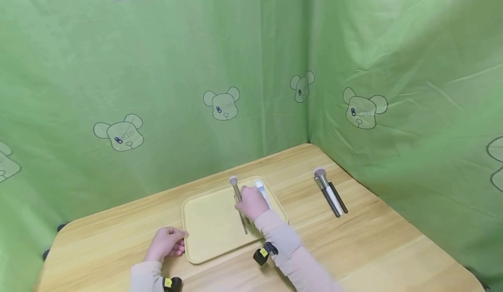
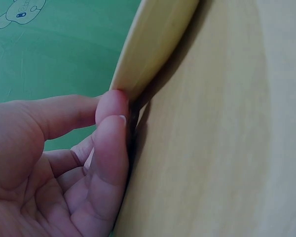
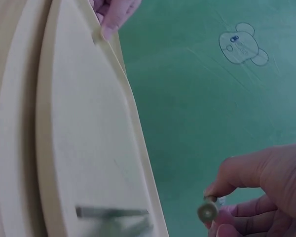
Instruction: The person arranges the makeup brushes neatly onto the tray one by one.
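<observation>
My left hand pinches the left rim of a yellow tray, thumb and fingertips on its edge, as the left wrist view also shows. Over the tray's right part, my right hand holds a makeup brush with pale bristles toward the back. The round end of that brush's handle faces the camera between thumb and fingers in the right wrist view. Below it, a thin dark handle lies on the tray. A white piece with a blue band is partly hidden behind the right hand.
To the right of the tray, several makeup brushes with black and white handles lie side by side on the wooden table. Green curtains with bear faces stand along the table's back and right edges.
</observation>
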